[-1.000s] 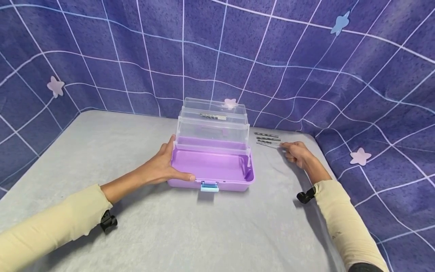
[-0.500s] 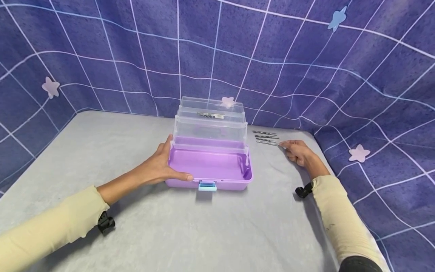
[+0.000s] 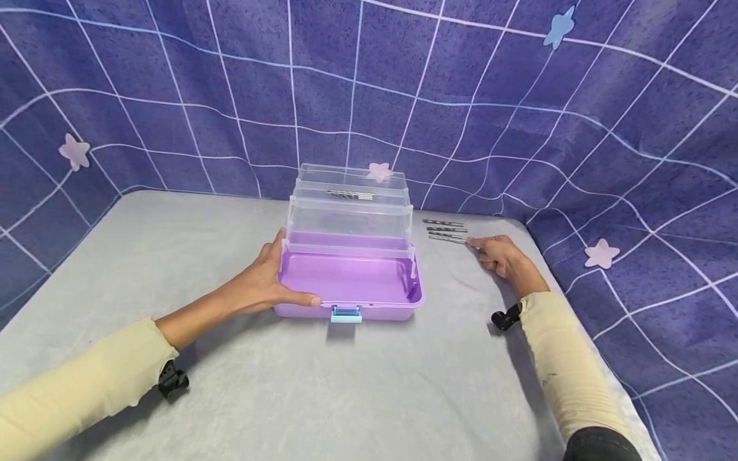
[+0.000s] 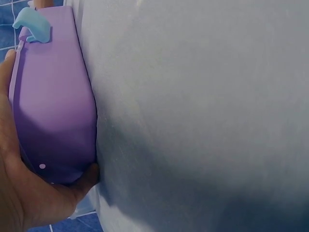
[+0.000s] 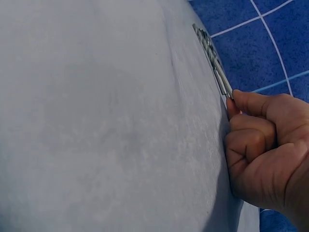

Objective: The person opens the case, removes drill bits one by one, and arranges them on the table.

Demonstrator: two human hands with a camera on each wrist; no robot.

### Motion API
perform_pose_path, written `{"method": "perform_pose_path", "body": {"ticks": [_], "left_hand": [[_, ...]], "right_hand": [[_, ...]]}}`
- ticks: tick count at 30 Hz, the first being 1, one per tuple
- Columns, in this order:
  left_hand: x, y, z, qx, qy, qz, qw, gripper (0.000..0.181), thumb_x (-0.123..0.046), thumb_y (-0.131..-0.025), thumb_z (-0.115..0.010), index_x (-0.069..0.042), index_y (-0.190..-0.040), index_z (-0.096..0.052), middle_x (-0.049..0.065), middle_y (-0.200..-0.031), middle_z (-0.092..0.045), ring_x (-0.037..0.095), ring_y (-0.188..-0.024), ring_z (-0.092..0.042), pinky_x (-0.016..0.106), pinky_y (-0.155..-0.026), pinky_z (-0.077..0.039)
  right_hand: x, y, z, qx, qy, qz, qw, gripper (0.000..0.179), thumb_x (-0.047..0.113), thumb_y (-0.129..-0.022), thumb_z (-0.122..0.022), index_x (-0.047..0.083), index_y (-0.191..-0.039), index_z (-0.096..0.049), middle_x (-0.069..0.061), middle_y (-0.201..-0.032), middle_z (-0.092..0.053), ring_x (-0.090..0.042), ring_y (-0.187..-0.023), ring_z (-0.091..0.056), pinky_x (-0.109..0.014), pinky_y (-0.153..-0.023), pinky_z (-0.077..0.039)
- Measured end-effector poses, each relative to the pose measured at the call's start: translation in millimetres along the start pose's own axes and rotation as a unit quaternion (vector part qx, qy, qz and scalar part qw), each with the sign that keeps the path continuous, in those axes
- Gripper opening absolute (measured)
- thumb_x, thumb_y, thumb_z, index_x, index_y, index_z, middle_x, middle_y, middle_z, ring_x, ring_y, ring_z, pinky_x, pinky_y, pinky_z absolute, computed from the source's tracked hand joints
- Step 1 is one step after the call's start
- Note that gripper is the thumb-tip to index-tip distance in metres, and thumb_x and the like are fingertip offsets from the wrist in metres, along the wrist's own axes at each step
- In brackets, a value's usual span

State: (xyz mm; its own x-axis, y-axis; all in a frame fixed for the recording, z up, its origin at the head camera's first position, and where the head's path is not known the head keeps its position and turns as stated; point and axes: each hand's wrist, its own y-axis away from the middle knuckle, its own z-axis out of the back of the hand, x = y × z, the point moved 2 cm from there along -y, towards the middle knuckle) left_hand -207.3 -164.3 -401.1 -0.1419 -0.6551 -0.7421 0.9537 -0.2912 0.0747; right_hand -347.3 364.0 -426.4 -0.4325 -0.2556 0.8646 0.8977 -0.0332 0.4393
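A purple toolbox (image 3: 348, 278) stands with its clear tiered trays (image 3: 352, 218) raised at the back. My left hand (image 3: 262, 278) grips its left front corner, thumb along the front rim and fingers on the left side. Several drill bits (image 3: 350, 194) lie in an upper tray. To the right of the box, several more drill bits (image 3: 446, 229) lie side by side on the table. My right hand (image 3: 498, 255) pinches the shank end of the nearest drill bit (image 5: 227, 87) between thumb and index finger, the other fingers curled in.
A light blue latch (image 3: 346, 314) hangs open at the box's front. Grey cloth covers the table (image 3: 369, 390). A blue gridded curtain (image 3: 323, 83) with star shapes rises right behind the table and along its right side.
The head view has turned a little, so everything appears slightly further left. Both hands keep their places at the toolbox and the nearest drill bit.
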Motion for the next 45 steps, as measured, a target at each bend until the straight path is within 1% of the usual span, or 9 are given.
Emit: {"method": "perform_pose_path", "body": {"ticks": [5,8,13,17,23,28,38,41,45], "left_hand": [[2.4,0.6,-2.7,-0.002,0.001,0.003,1.0000,0.170,-0.071,-0.073,-0.100,-0.022,-0.180,0.023,0.032,-0.178,-0.024,0.049,-0.154,-0.047,0.076,-0.128,-0.040],[3.7,2.1,-3.2,-0.001,0.004,0.009,1.0000,0.170,-0.070,-0.073,-0.100,-0.021,-0.180,0.023,0.032,-0.178,-0.023,0.050,-0.154,-0.048,0.076,-0.128,-0.039],[4.6,2.8,-2.8,-0.001,0.004,0.013,0.9999,0.171,-0.070,-0.073,-0.100,-0.019,-0.179,0.024,0.031,-0.180,-0.020,0.051,-0.156,-0.046,0.076,-0.129,-0.038],[4.6,1.5,-2.4,-0.001,0.004,0.010,0.9999,0.170,-0.070,-0.073,-0.100,-0.019,-0.179,0.023,0.031,-0.180,-0.021,0.051,-0.157,-0.045,0.076,-0.129,-0.037],[2.8,-0.4,-2.2,0.000,-0.001,0.008,1.0000,0.170,-0.071,-0.074,-0.099,-0.020,-0.179,0.024,0.032,-0.180,-0.021,0.051,-0.158,-0.045,0.076,-0.129,-0.038],[1.1,-1.0,-1.7,0.002,-0.006,0.010,0.9999,0.170,-0.073,-0.073,-0.098,-0.020,-0.179,0.024,0.031,-0.181,-0.019,0.051,-0.159,-0.044,0.076,-0.130,-0.037],[0.7,-1.5,-1.2,0.003,-0.003,0.011,0.9999,0.170,-0.074,-0.073,-0.098,-0.022,-0.179,0.024,0.029,-0.182,-0.018,0.050,-0.159,-0.043,0.075,-0.130,-0.037],[0.3,-2.1,-1.4,0.004,-0.007,0.013,0.9999,0.171,-0.075,-0.072,-0.098,-0.022,-0.179,0.024,0.029,-0.182,-0.018,0.049,-0.159,-0.043,0.074,-0.130,-0.038],[-0.6,-1.3,-0.4,0.006,-0.010,0.017,0.9998,0.172,-0.075,-0.072,-0.098,-0.021,-0.179,0.025,0.028,-0.182,-0.019,0.050,-0.159,-0.044,0.074,-0.130,-0.038]], "right_hand": [[1.5,2.1,-0.7,-0.011,-0.012,-0.005,0.9999,0.029,0.028,-0.112,-0.074,0.018,-0.085,-0.066,0.014,-0.052,-0.030,-0.004,-0.047,-0.024,-0.022,-0.042,-0.024],[0.9,1.2,-1.6,-0.022,-0.011,-0.014,0.9996,0.035,0.029,-0.110,-0.076,0.019,-0.080,-0.062,0.014,-0.051,-0.030,-0.004,-0.045,-0.024,-0.022,-0.041,-0.023],[0.8,-2.0,-4.7,-0.027,0.005,-0.011,0.9996,0.018,0.029,-0.112,-0.072,0.012,-0.113,-0.066,0.014,-0.053,-0.028,-0.003,-0.046,-0.022,-0.022,-0.041,-0.022],[0.9,-3.7,-5.7,-0.026,0.001,-0.002,0.9997,0.038,0.025,-0.114,-0.069,0.004,-0.144,-0.060,0.014,-0.054,-0.029,-0.002,-0.046,-0.022,-0.021,-0.042,-0.023],[-0.1,-5.0,-3.8,-0.041,-0.001,0.000,0.9991,0.052,0.023,-0.114,-0.067,0.001,-0.160,-0.055,0.016,-0.052,-0.028,-0.001,-0.045,-0.021,-0.020,-0.041,-0.023],[-0.1,-4.7,-4.5,-0.050,-0.030,0.008,0.9983,0.049,0.016,-0.113,-0.069,-0.003,-0.156,-0.057,0.016,-0.053,-0.031,0.000,-0.045,-0.023,-0.019,-0.042,-0.025],[-1.9,-2.7,-7.5,-0.058,-0.049,0.025,0.9968,0.007,0.006,-0.111,-0.068,0.009,-0.117,-0.071,0.017,-0.052,-0.037,0.001,-0.044,-0.027,-0.018,-0.042,-0.026],[-2.6,-2.0,-6.8,-0.062,-0.049,0.022,0.9966,0.009,0.005,-0.111,-0.068,0.009,-0.118,-0.071,0.017,-0.052,-0.037,0.001,-0.044,-0.027,-0.018,-0.042,-0.026],[-2.3,-0.5,-7.5,-0.062,-0.048,0.024,0.9967,0.021,0.007,-0.111,-0.067,0.003,-0.132,-0.068,0.017,-0.052,-0.037,0.001,-0.044,-0.027,-0.018,-0.042,-0.026]]}}
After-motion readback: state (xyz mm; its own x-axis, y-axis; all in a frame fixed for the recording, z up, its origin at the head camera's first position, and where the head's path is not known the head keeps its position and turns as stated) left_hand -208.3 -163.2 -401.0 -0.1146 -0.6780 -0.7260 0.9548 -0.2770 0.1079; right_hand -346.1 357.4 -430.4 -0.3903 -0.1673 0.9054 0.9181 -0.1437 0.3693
